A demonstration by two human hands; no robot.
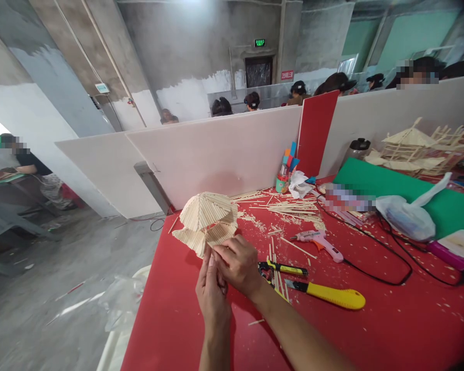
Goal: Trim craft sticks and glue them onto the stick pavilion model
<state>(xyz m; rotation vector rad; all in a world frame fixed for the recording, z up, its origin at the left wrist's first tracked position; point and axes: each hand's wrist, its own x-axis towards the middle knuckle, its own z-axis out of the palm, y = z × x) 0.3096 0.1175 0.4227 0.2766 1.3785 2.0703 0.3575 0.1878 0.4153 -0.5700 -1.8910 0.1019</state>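
In front of me on the red table stands a pavilion model (204, 211) built from thin wooden sticks, with two tiers of flared roof. My left hand (213, 291) and my right hand (239, 262) meet at the near corner of its lower roof, fingers pinched together. What the fingertips grip is too small and covered to make out. Just right of my hands lie yellow-black pliers (282, 268) and a yellow utility knife (332, 296). A pink glue gun (319, 242) rests farther back, its cord running right.
Loose wooden sticks (294, 208) and shavings litter the red table (402, 330). A green mat (371, 180), a plastic bag (406, 216) and another stick model (413, 147) are at the right. White partition boards (224, 149) rise behind; the table's left edge drops to the floor. Other people sit beyond.
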